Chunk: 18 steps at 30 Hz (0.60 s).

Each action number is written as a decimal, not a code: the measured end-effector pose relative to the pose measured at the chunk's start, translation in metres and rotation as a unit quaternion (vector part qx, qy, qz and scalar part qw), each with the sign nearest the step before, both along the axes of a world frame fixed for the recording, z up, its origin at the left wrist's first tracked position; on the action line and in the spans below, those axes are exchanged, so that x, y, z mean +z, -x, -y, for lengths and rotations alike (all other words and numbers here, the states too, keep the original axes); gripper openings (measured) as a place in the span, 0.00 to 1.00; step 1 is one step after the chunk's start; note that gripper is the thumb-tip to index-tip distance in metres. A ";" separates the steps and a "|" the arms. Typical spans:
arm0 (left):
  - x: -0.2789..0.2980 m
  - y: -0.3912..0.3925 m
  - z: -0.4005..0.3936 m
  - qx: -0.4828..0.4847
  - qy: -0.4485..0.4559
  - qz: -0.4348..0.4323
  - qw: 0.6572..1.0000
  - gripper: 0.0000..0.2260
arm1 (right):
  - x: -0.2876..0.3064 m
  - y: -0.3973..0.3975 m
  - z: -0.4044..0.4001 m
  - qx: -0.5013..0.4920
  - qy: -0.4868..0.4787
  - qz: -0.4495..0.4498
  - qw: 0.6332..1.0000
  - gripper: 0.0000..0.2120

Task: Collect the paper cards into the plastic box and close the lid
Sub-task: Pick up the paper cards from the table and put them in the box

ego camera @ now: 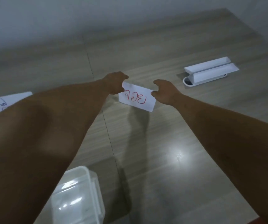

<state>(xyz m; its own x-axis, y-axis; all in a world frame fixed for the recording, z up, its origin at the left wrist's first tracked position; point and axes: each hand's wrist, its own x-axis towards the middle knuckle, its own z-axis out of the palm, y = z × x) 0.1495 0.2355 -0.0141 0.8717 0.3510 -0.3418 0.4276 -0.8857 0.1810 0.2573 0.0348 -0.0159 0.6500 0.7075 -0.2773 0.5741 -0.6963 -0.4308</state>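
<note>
A white paper card with red handwriting [137, 98] stands folded like a tent on the wooden floor at mid-frame. My left hand [114, 82] pinches its upper left corner, and my right hand [165, 91] grips its upper right edge. A second white card with dark writing [4, 101] lies at the far left, partly hidden behind my left forearm. The clear plastic box [80, 196] sits near the bottom edge under my left arm; its lid state is unclear.
A white plastic holder with two long troughs [211, 71] rests on the floor at the right rear. A pale wall runs along the back. Floor seams cross under my arms.
</note>
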 end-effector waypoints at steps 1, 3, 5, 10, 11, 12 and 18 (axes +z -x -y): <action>-0.008 -0.007 -0.001 -0.007 -0.002 0.008 1.000 0.24 | -0.010 -0.005 -0.005 -0.002 -0.008 -0.012 1.000 0.28; -0.021 -0.014 0.000 -0.003 0.005 0.034 0.999 0.17 | -0.028 -0.008 -0.010 0.000 -0.020 -0.023 1.000 0.25; -0.028 -0.014 0.001 0.014 0.026 0.049 0.998 0.15 | -0.044 -0.007 -0.011 -0.008 -0.043 -0.021 0.999 0.19; -0.023 0.003 -0.010 0.010 0.065 0.041 0.997 0.14 | -0.055 0.001 -0.015 -0.010 -0.102 -0.019 0.995 0.09; -0.019 0.011 -0.012 0.013 0.065 0.046 0.997 0.14 | -0.051 0.005 -0.017 -0.004 -0.107 -0.018 0.994 0.09; -0.013 0.019 -0.013 0.017 0.062 0.050 0.997 0.14 | -0.045 0.010 -0.019 0.002 -0.113 -0.015 0.994 0.10; 0.049 0.106 -0.023 0.044 0.058 0.083 0.994 0.16 | 0.015 0.074 -0.040 0.043 -0.142 -0.010 0.989 0.12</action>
<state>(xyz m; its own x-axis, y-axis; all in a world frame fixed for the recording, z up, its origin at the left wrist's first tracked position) 0.0436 0.2582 0.0352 0.8870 0.3957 -0.2378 0.4585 -0.8152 0.3538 0.1829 0.0750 -0.0010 0.5806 0.8111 -0.0711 0.6151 -0.4942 -0.6144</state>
